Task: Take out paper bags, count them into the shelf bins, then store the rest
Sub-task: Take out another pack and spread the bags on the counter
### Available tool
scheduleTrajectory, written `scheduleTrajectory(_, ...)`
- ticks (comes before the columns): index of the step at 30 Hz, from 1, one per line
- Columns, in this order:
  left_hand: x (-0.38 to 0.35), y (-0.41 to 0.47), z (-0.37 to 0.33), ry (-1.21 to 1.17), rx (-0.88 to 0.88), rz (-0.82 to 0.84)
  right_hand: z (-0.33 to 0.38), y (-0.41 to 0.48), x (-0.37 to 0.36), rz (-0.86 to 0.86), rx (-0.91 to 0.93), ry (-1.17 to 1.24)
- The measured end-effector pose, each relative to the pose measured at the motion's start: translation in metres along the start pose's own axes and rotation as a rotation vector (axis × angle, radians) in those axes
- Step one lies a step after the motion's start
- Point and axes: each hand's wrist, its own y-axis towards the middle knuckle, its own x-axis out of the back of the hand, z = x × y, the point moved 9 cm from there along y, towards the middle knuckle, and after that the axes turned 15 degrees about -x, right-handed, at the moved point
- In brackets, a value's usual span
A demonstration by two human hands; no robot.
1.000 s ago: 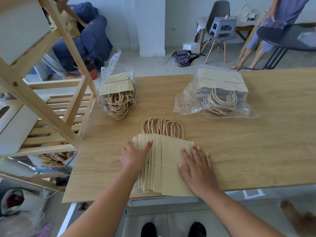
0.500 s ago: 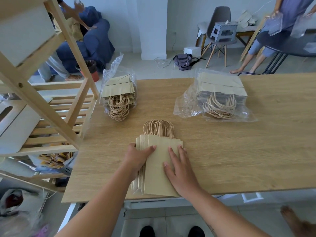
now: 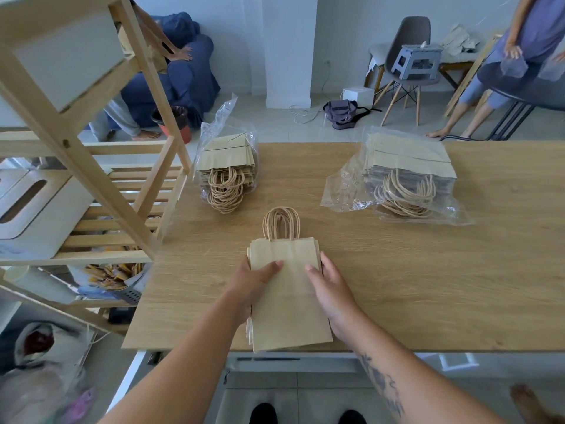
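Observation:
A squared-up stack of tan paper bags (image 3: 289, 304) with twisted rope handles lies at the front edge of the wooden table (image 3: 428, 270). My left hand (image 3: 252, 286) grips its left side, thumb on top. My right hand (image 3: 331, 289) presses against its right side, thumb on top. Farther back lie two clear plastic packs of the same bags: a smaller pack (image 3: 227, 169) at the back left and a larger pack (image 3: 409, 172) at the back right, both open toward me. The wooden shelf (image 3: 101, 191) stands at the table's left.
White bins (image 3: 36, 206) sit on the shelf's slats, and a grey basket (image 3: 116, 280) with yellow items sits below. Behind the table are a seated person in blue (image 3: 183, 71), a grey chair (image 3: 406, 65) with a step stool, a bag on the floor, and a standing person at the right.
The bags were fanned out across the table a second ago. Both hands have pushed them together from the sides into one neat stack, and the hands now hold its edges.

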Motion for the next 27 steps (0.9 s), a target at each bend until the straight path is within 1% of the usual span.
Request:
scheduleTrajectory(2,-0.001,0.0,-0.006,-0.018,-0.039,0.005,0.004,0.007,0.003,0.022,-0.026,0.108)
scheduleTrajectory(4,-0.004,0.002,-0.015,-0.017,-0.094,0.027,0.008,0.011,0.006,0.009,-0.05,0.064)
scheduleTrajectory(6,-0.01,0.004,-0.029,0.01,-0.163,0.062,0.02,0.011,0.009,-0.006,-0.029,-0.006)
scheduleTrajectory(11,-0.019,0.016,-0.085,0.042,-0.359,0.125,0.087,-0.001,0.018,0.023,0.165,-0.081)
scheduleTrajectory(14,-0.021,0.021,-0.12,0.127,-0.484,0.123,0.124,-0.014,0.02,0.034,0.302,-0.15)
scheduleTrajectory(17,-0.025,0.021,-0.139,0.221,-0.582,0.116,0.141,-0.02,0.024,0.013,0.365,-0.239)
scheduleTrajectory(19,-0.026,0.021,-0.138,0.311,-0.597,0.101,0.142,-0.019,0.025,0.0,0.376,-0.302)
scheduleTrajectory(22,-0.021,0.023,-0.127,0.368,-0.582,0.079,0.14,-0.019,0.026,-0.003,0.373,-0.366)
scheduleTrajectory(27,-0.026,0.024,-0.126,0.42,-0.552,0.129,0.146,-0.023,0.031,-0.039,0.424,-0.435)
